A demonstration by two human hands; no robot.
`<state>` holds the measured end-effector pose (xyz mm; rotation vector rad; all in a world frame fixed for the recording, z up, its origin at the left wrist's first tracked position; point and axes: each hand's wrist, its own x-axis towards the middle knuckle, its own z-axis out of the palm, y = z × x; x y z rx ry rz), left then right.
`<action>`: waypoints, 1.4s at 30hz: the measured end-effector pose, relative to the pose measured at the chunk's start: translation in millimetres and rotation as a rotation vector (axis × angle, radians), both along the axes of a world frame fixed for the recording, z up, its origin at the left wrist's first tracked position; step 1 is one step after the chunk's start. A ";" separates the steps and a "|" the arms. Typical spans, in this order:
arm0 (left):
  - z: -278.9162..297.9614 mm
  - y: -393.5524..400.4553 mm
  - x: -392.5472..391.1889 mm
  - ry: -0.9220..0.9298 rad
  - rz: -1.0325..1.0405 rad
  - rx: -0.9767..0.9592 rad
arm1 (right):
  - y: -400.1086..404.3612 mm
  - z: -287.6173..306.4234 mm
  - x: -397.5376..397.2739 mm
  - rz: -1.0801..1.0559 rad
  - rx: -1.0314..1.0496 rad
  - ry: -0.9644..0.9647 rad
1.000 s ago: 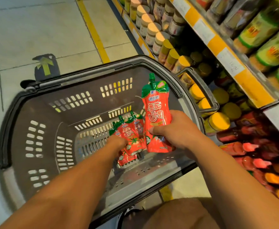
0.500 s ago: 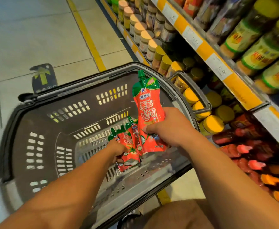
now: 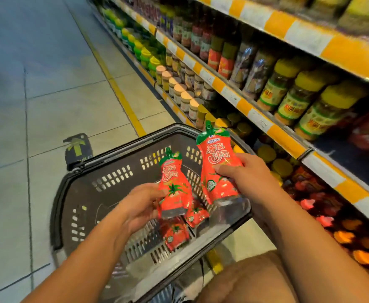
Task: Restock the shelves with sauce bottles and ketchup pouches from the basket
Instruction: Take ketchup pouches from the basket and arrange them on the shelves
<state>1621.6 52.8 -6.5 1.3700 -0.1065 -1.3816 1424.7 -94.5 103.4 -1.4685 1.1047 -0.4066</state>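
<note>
While the right hand point(image 3: 248, 179) is gripping one glossy red ketchup pouch with a green top and spout point(image 3: 219, 169) around its middle and the left hand point(image 3: 139, 206) is pinching a second, smaller-looking red pouch point(image 3: 173, 189) by its lower edge, both are hanging above the dark grey slotted plastic basket point(image 3: 113, 178), where more red pouches point(image 3: 175, 232) are lying on the bottom. Slippery film and the left hand's shallow hold are probably risking that pouch sliding back into the basket, or its spout catching the yellow-edged shelf lip point(image 3: 284, 136) on the way over. Each held pouch is standing nearly upright, long axis running base-to-spout, spout pointing up and away from the person, printed face turned toward the camera.
</note>
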 end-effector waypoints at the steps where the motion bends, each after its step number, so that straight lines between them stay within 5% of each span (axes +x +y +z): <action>1: 14.6 -1.7 -1.9 -0.030 -0.009 -0.039 | 3.1 5.2 -9.1 -0.022 -0.008 -0.025; 14: 136.3 -106.1 -137.9 -0.164 -0.216 -0.272 | -24.2 36.1 -198.8 -0.483 -0.074 -0.173; 23: 162.9 -207.9 -239.8 -0.883 -0.412 -0.229 | -53.4 24.0 -259.2 -0.761 -0.182 -0.039; 29: 151.6 -258.9 -280.1 -1.162 -0.386 -0.149 | -79.4 23.1 -259.6 -0.866 -0.374 0.160; 35: 133.0 -286.3 -295.6 -1.073 -0.245 -0.257 | -104.3 18.6 -255.2 -0.915 -0.472 0.177; 42: 129.9 -311.4 -276.1 -0.924 -0.355 -0.432 | -124.1 17.8 -245.1 -0.905 -0.509 0.187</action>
